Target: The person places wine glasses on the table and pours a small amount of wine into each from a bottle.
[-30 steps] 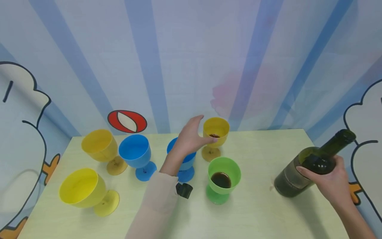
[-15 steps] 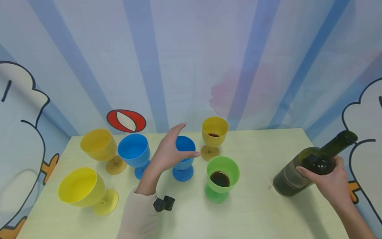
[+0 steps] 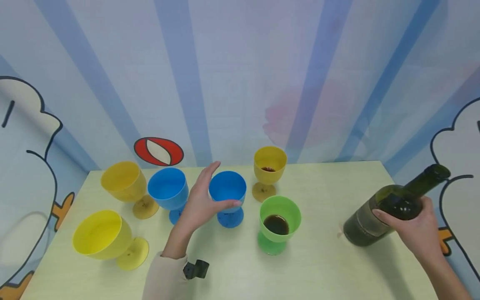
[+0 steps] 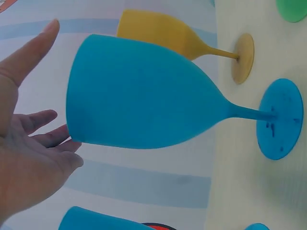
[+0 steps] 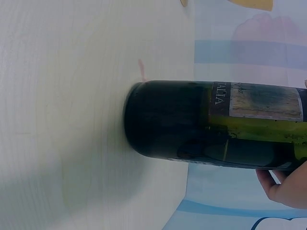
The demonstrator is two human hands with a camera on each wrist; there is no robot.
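Observation:
My left hand (image 3: pixel 200 204) is spread in a wide C beside a blue goblet (image 3: pixel 228 185), its thumb crossing in front of the cup. In the left wrist view the fingers lie near the rim of that blue goblet (image 4: pixel 139 96) without closing round it; contact is hard to tell. With my right hand (image 3: pixel 416 229) I grip a dark green wine bottle (image 3: pixel 369 218) around its upper body. Its base rests on the table, as the right wrist view also shows for the bottle (image 5: pixel 168 120). A green goblet (image 3: pixel 280 208) and a yellow goblet (image 3: pixel 270 164) hold dark liquid.
Left of my left hand stand another blue goblet (image 3: pixel 168 189), an orange-yellow goblet (image 3: pixel 123 181) and a bright yellow goblet (image 3: pixel 103 235). A striped backdrop (image 3: pixel 240 83) rises behind the pale table (image 3: pixel 322 266). A small red stain (image 5: pixel 141 69) marks the table near the bottle.
My left hand has moved left and nearer to me, from beside the yellow goblet with liquid to the blue goblet. The right hand and wine bottle have stayed almost in place.

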